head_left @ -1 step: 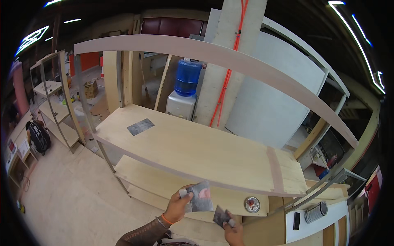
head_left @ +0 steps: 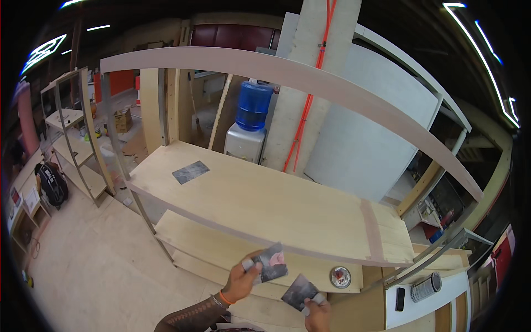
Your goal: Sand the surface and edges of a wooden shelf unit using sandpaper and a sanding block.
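A: Status on the sandpaper?

B: Sandpaper split in two. My left hand [head_left: 241, 281] pinches one grey sheet [head_left: 272, 262] by its lower-left corner, thumb and taped fingers clamped on it, held up in front of the shelf edge. My right hand [head_left: 316, 311] grips the second, darker piece [head_left: 299, 291] from below, low at the frame's bottom. The two pieces sit near each other, not touching.

A: Anything on the shelf?

B: A third grey sheet [head_left: 191, 172] lies flat on the plywood shelf [head_left: 276, 205], far left corner, well apart from both hands. A round metal tin [head_left: 340, 276] sits on the lower shelf, just right of my hands.

A: Step?

B: Looks like sorting or picking a piece before sanding. Grit side is hard to tell, view's too small there. Next move would need one piece freed or folded, the other brought flat against the wood.
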`<move>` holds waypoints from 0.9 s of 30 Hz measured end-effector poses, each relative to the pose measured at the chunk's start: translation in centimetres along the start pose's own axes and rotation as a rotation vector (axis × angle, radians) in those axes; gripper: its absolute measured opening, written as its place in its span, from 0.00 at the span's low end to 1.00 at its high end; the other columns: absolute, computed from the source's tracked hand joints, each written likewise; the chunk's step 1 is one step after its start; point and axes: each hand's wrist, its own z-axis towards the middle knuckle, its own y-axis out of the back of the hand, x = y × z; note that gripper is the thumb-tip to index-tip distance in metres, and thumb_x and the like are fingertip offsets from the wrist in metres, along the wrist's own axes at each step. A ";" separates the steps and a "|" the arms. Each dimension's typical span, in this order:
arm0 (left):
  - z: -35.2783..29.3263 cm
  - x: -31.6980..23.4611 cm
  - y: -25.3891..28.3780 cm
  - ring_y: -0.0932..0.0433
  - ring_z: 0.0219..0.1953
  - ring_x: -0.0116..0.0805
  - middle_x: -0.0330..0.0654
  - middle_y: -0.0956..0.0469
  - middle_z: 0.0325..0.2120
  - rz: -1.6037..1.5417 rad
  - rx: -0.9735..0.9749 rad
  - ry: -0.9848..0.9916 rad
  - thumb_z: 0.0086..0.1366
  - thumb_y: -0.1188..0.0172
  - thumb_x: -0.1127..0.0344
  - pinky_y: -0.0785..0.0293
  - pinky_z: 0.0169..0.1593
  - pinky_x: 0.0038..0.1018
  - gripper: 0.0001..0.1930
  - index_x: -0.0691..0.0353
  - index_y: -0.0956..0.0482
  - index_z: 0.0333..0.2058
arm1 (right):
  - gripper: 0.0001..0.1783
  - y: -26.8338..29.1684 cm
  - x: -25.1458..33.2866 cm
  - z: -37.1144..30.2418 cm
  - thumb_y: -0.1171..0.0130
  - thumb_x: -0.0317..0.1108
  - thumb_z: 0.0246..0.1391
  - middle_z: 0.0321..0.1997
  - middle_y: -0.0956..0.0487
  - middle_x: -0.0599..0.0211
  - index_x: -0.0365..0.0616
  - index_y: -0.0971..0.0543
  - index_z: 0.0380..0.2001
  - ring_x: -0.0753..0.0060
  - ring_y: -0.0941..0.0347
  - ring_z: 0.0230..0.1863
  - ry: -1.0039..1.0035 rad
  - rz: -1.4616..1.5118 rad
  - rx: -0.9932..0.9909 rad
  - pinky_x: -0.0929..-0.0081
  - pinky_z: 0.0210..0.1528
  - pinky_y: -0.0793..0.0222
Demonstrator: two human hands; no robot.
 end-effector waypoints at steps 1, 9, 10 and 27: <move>-0.4 -1.0 0.0 0.23 0.55 0.46 0.50 0.24 0.52 0.372 0.185 -0.328 0.70 0.52 0.73 0.25 0.57 0.42 0.18 0.62 0.31 0.58 | 0.29 -0.9 0.3 0.0 0.46 0.22 0.48 0.54 0.22 0.61 0.42 0.27 0.57 0.54 0.26 0.54 -0.001 -0.002 0.006 0.55 0.60 0.33; -0.4 -3.7 2.1 0.41 0.70 0.41 0.35 0.34 0.65 1.183 0.811 -0.928 0.48 0.42 0.80 0.47 0.71 0.47 0.38 0.42 0.28 0.60 | 0.26 -5.1 5.2 -1.5 0.47 0.34 0.53 0.52 0.21 0.58 0.37 0.29 0.56 0.55 0.23 0.51 -0.460 1.208 0.381 0.55 0.56 0.28; -0.3 -4.6 2.5 0.41 0.70 0.40 0.34 0.33 0.64 1.278 0.855 -0.958 0.49 0.43 0.79 0.47 0.72 0.45 0.38 0.42 0.28 0.60 | 0.27 -5.1 5.9 -1.4 0.47 0.36 0.53 0.52 0.22 0.57 0.36 0.30 0.57 0.55 0.23 0.51 -0.435 1.397 0.636 0.56 0.56 0.28; -3.0 -2.5 3.8 0.17 0.45 0.37 0.46 0.20 0.43 -0.315 0.012 0.445 0.70 0.48 0.67 0.18 0.48 0.37 0.15 0.68 0.28 0.52 | 0.33 -3.2 4.8 -1.4 0.42 0.16 0.35 0.57 0.24 0.61 0.47 0.21 0.51 0.52 0.31 0.61 0.936 -1.346 0.545 0.58 0.59 0.33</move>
